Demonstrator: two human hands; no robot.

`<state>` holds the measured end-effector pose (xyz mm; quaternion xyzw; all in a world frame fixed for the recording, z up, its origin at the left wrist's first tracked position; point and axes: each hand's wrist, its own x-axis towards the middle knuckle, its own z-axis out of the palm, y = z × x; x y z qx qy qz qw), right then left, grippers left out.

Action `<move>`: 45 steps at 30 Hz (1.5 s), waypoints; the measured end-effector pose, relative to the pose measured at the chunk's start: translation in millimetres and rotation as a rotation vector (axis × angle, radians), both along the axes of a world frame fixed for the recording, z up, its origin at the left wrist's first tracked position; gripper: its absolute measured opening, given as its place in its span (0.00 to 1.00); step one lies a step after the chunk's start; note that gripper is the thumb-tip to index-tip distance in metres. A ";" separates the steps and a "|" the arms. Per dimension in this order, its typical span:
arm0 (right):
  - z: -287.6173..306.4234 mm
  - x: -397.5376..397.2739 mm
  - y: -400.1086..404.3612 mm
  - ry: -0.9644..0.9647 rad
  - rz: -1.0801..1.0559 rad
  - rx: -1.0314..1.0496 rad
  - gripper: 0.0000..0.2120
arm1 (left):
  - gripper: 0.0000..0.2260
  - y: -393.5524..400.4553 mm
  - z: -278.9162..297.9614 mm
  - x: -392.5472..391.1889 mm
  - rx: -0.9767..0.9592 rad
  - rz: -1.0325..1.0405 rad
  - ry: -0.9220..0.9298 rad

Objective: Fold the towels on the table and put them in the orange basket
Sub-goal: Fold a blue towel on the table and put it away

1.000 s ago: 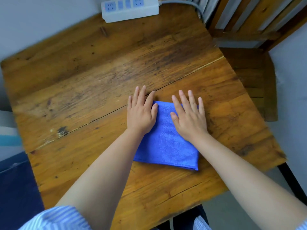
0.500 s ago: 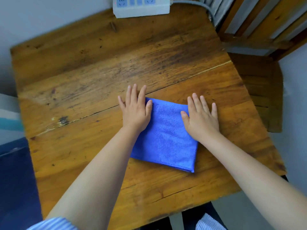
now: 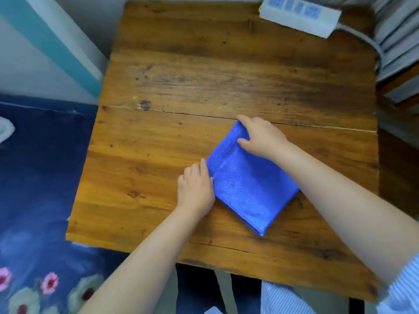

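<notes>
Two bare hands work on one folded blue towel (image 3: 247, 189) that lies flat on the wooden table (image 3: 204, 75). The right hand (image 3: 263, 137) grasps the far corner of the towel: the thumb lies on the upper face of the cloth and the curled fingers wrap over the corner edge, so the cloth sits pinched between them. The left hand (image 3: 196, 186) rests at the towel's left edge, fingers curled downward with their tips against the fold line; whether these fingers actually pinch the cloth or only press beside it cannot be determined.

Relative to the right-hand grip, the towel extends toward the person and ends in a pointed near corner well below that hand. The left hand sits down and to the left of the right-hand grip, just beside the cloth.

The towel is a soft, short-pile fabric, folded to a roughly square shape set diagonally, with layered stitched edges visible at the near corner. The table top consists of worn, stained planks with visible grain and a long seam running just beyond the right hand. One white plastic power strip (image 3: 299, 17) lies at the far right corner, well apart from both hands.
</notes>
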<state>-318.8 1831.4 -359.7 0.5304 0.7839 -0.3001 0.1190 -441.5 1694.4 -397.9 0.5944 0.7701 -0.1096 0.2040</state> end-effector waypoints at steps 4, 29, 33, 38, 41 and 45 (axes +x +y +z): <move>1.1 -19.1 20.1 -0.023 -0.063 -0.152 0.28 | 0.19 6.3 2.1 -5.8 -0.039 0.268 -0.235; 137.8 -267.1 -328.5 0.483 0.778 -0.174 0.10 | 0.06 -417.9 162.1 -221.4 0.551 0.965 -0.154; 167.2 -306.7 -430.5 0.578 0.901 -0.248 0.15 | 0.06 -534.0 192.6 -226.5 0.656 1.049 -0.033; 193.6 -348.2 -535.3 0.667 1.077 -0.287 0.15 | 0.05 -644.1 219.4 -230.2 0.782 1.255 0.061; 205.6 -374.9 -590.6 0.702 1.205 -0.256 0.11 | 0.06 -693.9 231.2 -234.6 0.882 1.396 0.105; 211.5 -407.3 -637.4 0.800 1.247 -0.232 0.11 | 0.10 -731.2 241.2 -246.9 1.056 1.592 0.027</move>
